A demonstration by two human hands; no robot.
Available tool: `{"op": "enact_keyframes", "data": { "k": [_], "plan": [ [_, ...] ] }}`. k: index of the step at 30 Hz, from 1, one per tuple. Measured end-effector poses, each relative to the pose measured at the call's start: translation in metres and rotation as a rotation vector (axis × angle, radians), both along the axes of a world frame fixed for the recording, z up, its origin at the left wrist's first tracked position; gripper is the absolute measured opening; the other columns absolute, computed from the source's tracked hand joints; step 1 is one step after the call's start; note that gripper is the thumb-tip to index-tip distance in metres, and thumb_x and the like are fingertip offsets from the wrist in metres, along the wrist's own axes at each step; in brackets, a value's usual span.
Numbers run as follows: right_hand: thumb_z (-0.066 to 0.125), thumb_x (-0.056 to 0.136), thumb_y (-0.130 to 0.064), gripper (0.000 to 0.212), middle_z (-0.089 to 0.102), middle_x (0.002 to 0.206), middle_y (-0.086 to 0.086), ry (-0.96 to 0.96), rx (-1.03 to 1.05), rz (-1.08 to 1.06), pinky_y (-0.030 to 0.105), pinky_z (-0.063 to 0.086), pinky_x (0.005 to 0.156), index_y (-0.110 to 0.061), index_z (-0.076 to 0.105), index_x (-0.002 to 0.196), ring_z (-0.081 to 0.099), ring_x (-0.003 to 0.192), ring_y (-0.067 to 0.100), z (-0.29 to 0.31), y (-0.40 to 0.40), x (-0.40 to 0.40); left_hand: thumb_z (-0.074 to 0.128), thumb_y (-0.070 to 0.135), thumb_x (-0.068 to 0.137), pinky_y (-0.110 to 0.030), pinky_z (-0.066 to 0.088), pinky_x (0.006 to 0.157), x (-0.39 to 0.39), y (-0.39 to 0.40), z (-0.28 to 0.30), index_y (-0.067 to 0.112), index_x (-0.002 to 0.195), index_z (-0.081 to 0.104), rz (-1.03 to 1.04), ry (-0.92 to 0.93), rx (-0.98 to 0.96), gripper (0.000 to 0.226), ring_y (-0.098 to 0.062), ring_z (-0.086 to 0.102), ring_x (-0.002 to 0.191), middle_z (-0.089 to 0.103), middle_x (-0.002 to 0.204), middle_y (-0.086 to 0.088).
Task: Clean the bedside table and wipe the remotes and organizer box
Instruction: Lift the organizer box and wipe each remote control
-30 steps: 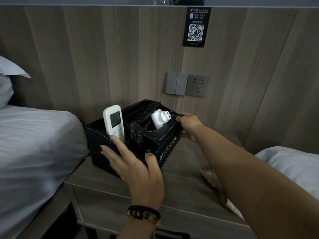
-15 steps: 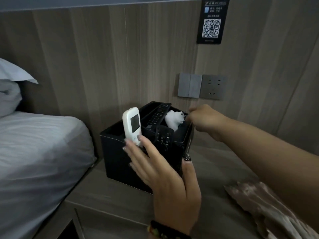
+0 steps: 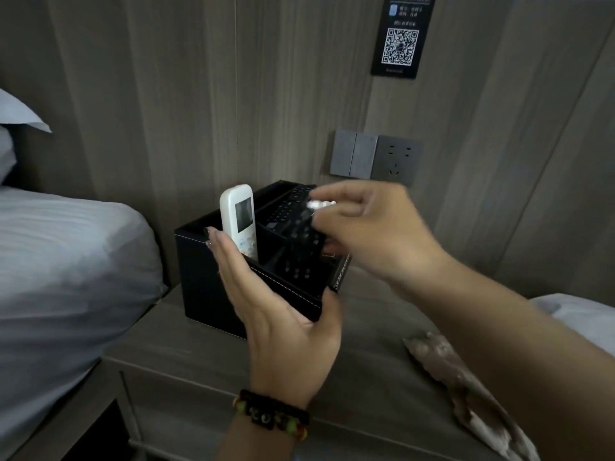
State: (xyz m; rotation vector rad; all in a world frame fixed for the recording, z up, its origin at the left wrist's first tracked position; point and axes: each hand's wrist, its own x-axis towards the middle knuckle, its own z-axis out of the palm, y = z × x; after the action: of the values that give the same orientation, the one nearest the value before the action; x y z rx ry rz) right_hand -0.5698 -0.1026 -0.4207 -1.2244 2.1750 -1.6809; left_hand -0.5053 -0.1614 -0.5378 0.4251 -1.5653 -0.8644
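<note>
Head view, mid-frame: left hand (image 3: pixel 279 314) cups the black organizer box (image 3: pixel 213 287) on the bench (image 3: pixel 366 334), fingers straight along its front. Right hand (image 3: pixel 376 227) pinches a blurry black remote (image 3: pixel 301 247) over the box. White remote (image 3: pixel 238 221) stands just beyond the left fingertips.

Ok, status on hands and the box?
Left hand braces black stitched organizer box. Right hand grips black remote. White remote upright inside.

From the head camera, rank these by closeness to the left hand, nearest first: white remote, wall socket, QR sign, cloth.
1. White remote, upright in the box beside the left hand fingertips.
2. Cloth, on the table to the right.
3. Wall socket, on the wall behind.
4. QR sign, high up the wall.
</note>
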Motion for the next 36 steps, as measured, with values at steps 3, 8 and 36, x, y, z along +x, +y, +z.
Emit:
{"op": "enact_keyframes", "data": {
  "k": [3, 8, 36],
  "plan": [
    [0.065, 0.090, -0.005, 0.014, 0.077, 0.087, 0.007, -0.063, -0.250, -0.044, 0.028, 0.062, 0.065, -0.012, 0.073, 0.099, 0.073, 0.078, 0.020, 0.013, 0.029, -0.010, 0.073, 0.026, 0.069, -0.037, 0.005, 0.121, 0.010, -0.004, -0.003, 0.021, 0.152, -0.009, 0.019, -0.067, -0.047, 0.117, -0.007, -0.010, 0.148, -0.011, 0.162, 0.001],
    [0.073, 0.076, -0.026, 0.019, 0.077, 0.094, 0.004, -0.265, -0.628, -0.102, 0.025, 0.059, 0.072, -0.016, 0.074, 0.092, 0.074, 0.093, 0.020, -0.013, 0.119, -0.037, 0.070, 0.037, 0.077, -0.028, 0.006, 0.112, 0.035, 0.001, -0.019, 0.027, 0.153, 0.016, -0.057, -0.257, -0.225, 0.094, -0.008, -0.012, 0.148, -0.014, 0.161, 0.009],
    [0.063, 0.091, -0.008, 0.015, 0.074, 0.088, 0.014, -0.545, -0.492, -0.090, 0.033, 0.061, 0.068, -0.002, 0.071, 0.101, 0.072, 0.078, 0.023, -0.079, 0.142, -0.032, 0.038, 0.047, 0.089, -0.024, 0.048, 0.052, 0.011, 0.088, -0.004, 0.024, 0.104, 0.059, -0.850, -0.513, 0.312, 0.035, -0.012, 0.060, 0.056, 0.066, 0.071, 0.000]
  ]
}}
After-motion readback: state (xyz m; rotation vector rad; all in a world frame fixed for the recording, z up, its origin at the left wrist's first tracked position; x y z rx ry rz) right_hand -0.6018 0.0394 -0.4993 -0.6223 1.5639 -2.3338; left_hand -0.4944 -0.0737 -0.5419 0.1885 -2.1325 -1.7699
